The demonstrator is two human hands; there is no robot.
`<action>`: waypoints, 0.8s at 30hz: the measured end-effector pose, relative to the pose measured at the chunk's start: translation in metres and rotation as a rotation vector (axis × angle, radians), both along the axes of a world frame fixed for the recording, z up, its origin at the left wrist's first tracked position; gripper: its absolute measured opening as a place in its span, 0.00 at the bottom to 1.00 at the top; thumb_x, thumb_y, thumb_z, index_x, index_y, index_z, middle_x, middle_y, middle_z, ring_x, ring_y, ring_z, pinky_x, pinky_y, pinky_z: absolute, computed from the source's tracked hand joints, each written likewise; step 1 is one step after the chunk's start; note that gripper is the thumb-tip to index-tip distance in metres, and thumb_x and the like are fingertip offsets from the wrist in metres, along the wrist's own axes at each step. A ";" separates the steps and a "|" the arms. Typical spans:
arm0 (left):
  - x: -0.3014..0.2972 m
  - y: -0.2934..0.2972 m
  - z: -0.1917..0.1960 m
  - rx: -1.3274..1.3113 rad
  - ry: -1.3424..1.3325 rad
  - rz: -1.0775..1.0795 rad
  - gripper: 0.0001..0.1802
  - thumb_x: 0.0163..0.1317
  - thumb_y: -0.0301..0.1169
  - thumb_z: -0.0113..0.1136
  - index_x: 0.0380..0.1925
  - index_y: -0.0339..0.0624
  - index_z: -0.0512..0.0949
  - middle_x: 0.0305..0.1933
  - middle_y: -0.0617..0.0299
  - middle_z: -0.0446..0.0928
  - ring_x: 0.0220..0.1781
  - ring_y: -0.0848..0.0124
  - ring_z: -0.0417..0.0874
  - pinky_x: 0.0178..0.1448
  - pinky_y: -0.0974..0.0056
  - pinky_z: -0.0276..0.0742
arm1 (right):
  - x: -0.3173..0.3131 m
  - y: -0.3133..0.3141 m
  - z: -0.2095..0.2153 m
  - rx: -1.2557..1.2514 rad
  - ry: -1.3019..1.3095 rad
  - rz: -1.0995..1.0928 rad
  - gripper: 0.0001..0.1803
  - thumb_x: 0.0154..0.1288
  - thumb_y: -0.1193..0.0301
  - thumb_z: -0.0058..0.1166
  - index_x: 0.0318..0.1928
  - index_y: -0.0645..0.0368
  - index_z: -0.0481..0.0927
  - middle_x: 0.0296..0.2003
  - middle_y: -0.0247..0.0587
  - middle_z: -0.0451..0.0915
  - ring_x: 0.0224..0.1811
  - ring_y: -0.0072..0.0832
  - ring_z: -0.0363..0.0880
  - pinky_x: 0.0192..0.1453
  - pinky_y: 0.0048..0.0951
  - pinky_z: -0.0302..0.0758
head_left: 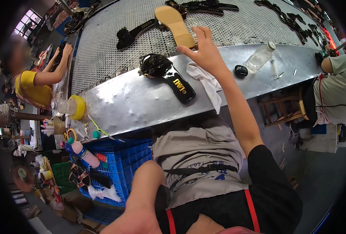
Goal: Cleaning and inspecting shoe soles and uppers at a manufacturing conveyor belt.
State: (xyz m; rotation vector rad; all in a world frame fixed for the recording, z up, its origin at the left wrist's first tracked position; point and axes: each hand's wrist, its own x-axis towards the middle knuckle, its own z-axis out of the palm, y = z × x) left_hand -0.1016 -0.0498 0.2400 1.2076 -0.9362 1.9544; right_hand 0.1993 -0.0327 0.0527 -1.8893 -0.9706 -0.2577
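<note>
At the far edge of the metal ledge, my right hand (208,54) has its thumb and fingers around the heel end of a sandal (171,23), whose tan sole faces up. A second black sandal (179,85) with a ruffled, shiny bow lies on the ledge, insole up with gold lettering. My left hand (136,224) is raised close at the lower edge of the picture. Its fingers are cut off there, so I cannot see what it holds, if anything.
Several black sandals (134,35) lie on the mesh conveyor (98,50). A white cloth (206,80), a clear bottle (260,58) and a small black object (241,71) rest on the metal ledge (122,105). Blue crates (132,163) stand below left. Co-workers sit at both sides.
</note>
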 end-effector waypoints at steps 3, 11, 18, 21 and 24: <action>0.002 0.004 -0.001 0.022 -0.086 -0.184 0.17 0.65 0.22 0.59 0.54 0.45 0.76 0.59 0.67 0.77 0.58 0.72 0.76 0.54 0.66 0.72 | -0.012 0.014 -0.016 -0.042 0.196 0.051 0.29 0.67 0.51 0.59 0.56 0.63 0.76 0.55 0.52 0.71 0.52 0.50 0.79 0.53 0.48 0.78; 0.021 0.007 -0.006 -0.019 -0.260 -0.104 0.17 0.59 0.19 0.60 0.49 0.41 0.74 0.49 0.67 0.75 0.51 0.73 0.75 0.46 0.69 0.73 | -0.085 -0.008 -0.039 -0.247 -0.178 0.126 0.20 0.62 0.62 0.63 0.49 0.60 0.80 0.48 0.46 0.77 0.47 0.43 0.77 0.52 0.40 0.75; 0.015 0.004 -0.005 -0.008 -0.229 -0.082 0.16 0.58 0.20 0.61 0.47 0.40 0.75 0.46 0.65 0.75 0.52 0.73 0.75 0.45 0.69 0.73 | -0.060 0.013 -0.046 -0.339 -0.167 0.120 0.16 0.63 0.60 0.61 0.43 0.59 0.82 0.41 0.47 0.79 0.45 0.47 0.78 0.49 0.46 0.77; 0.001 0.009 -0.009 0.030 -0.178 -0.111 0.16 0.58 0.20 0.61 0.47 0.41 0.75 0.46 0.65 0.75 0.53 0.72 0.75 0.45 0.69 0.73 | 0.018 0.053 -0.051 -0.269 -0.193 -0.076 0.18 0.65 0.58 0.58 0.45 0.59 0.81 0.44 0.50 0.80 0.48 0.48 0.79 0.50 0.48 0.77; 0.000 0.011 -0.011 0.042 -0.149 -0.024 0.18 0.58 0.20 0.61 0.49 0.42 0.75 0.47 0.65 0.76 0.52 0.70 0.76 0.46 0.67 0.75 | 0.091 0.080 -0.082 -0.414 -0.199 -0.198 0.26 0.61 0.53 0.60 0.51 0.59 0.80 0.47 0.54 0.80 0.51 0.50 0.79 0.54 0.48 0.77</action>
